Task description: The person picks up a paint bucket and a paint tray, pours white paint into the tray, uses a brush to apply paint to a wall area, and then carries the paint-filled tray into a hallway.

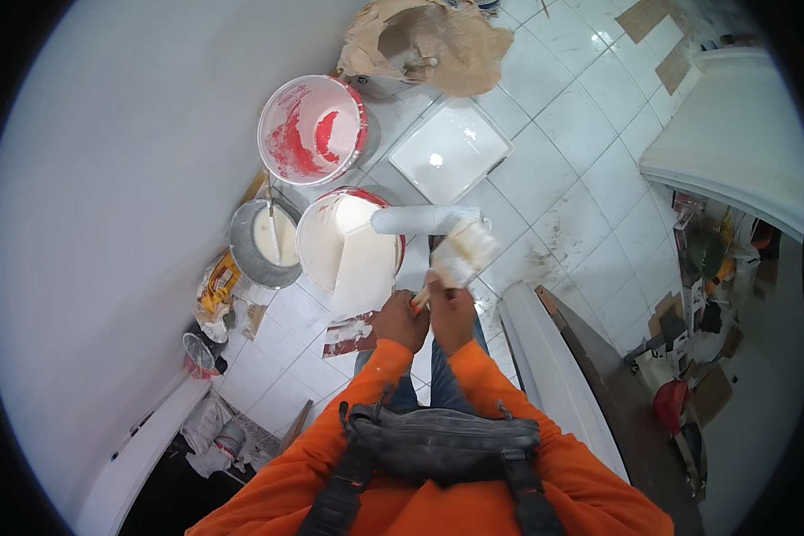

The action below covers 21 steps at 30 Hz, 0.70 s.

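Note:
In front of me is a wide paintbrush (464, 253) with pale, paint-coated bristles, tilted up to the right. My left hand (403, 319) is closed round an orange-ended handle that appears to belong to it. Close beside it, my right hand (453, 314) grips the brush below its head, fingers curled. Beyond the brush, a whitish paint roller (427, 220) reaches over the rim of a bucket of white paint (311, 239); its handle is hidden. A flat off-white board (363, 271) slopes out of that bucket toward my left hand.
A red-stained bucket (281, 134), a grey bucket (244, 244) with pale liquid and a stick, and a yellow bag (220, 284) line the left wall. Farther off lie a white tray (453, 147) and a paper-covered container (473, 54). A white panel edge (545, 357) stands close right.

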Each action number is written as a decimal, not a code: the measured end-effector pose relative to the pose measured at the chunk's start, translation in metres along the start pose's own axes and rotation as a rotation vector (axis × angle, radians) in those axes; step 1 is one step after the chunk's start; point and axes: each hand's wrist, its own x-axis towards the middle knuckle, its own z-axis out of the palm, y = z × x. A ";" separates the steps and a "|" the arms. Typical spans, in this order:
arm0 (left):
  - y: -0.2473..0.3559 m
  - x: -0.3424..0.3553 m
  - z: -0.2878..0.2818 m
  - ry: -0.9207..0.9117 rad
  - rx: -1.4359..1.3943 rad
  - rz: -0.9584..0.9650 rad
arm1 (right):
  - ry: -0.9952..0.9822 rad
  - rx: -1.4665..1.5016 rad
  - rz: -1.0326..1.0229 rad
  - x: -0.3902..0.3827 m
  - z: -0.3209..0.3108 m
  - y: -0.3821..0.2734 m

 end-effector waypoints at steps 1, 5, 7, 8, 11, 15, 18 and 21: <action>-0.006 -0.001 -0.001 0.006 -0.064 0.012 | 0.010 0.113 -0.044 0.003 -0.005 -0.023; -0.065 -0.009 -0.002 0.019 -0.326 0.027 | 0.267 0.281 -0.135 0.048 -0.046 -0.109; -0.107 -0.021 0.000 0.047 -0.476 -0.002 | 0.172 0.192 -0.023 0.090 -0.081 -0.076; -0.090 -0.028 -0.025 0.017 -0.584 -0.119 | 0.073 -0.257 -0.081 0.111 -0.087 -0.050; -0.089 -0.037 -0.071 0.052 -0.704 -0.227 | -0.324 -1.037 -0.265 0.154 -0.060 0.021; -0.112 -0.039 -0.095 0.230 -0.714 -0.349 | -0.659 -1.268 -0.354 0.200 0.046 0.049; -0.128 -0.049 -0.098 0.281 -0.708 -0.437 | -0.791 -1.419 -0.350 0.221 0.085 0.051; -0.134 -0.058 -0.097 0.287 -0.698 -0.571 | -0.918 -1.521 -0.235 0.214 0.086 0.036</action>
